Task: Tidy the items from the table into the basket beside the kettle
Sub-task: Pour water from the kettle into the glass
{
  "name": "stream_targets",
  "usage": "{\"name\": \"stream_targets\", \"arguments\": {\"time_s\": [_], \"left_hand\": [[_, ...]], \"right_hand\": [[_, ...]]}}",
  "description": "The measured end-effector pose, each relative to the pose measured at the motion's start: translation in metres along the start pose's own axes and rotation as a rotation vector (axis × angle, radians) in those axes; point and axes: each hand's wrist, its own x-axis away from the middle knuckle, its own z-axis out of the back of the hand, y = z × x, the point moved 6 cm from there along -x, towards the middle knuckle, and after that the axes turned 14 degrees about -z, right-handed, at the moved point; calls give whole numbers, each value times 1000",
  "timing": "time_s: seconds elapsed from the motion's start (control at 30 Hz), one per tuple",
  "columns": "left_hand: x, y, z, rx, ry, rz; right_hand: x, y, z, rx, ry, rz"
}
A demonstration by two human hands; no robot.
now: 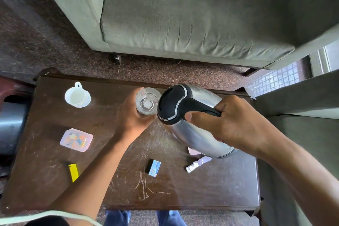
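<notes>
Gripping glass, left hand; right hand clasps tilted kettle handle; water in glass.

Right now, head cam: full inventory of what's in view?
kettle: 1, steel with black lid and handle, tilted toward the glass, above table right
glass: 1, clear, table far centre
cup: 1, white, on a white saucer, table far left
lidded box: 1, pink translucent, table left
lighter: 1, yellow, table near left
matchbox: 1, blue and white, table near centre
crumpled wrappers: white and pale, under the kettle
table: 1, dark brown, scratched
sofa: 1, grey-green, beyond table
basket: none visible
left hand: grip round the glass
right hand: grip on kettle handle
</notes>
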Motion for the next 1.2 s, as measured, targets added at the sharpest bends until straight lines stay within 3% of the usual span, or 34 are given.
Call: {"name": "stream_targets", "arguments": {"time_s": [1.2], "left_hand": [[7,2,-7,99,-66,-2]], "right_hand": [[-2,2,-1,21,20,-4]]}}
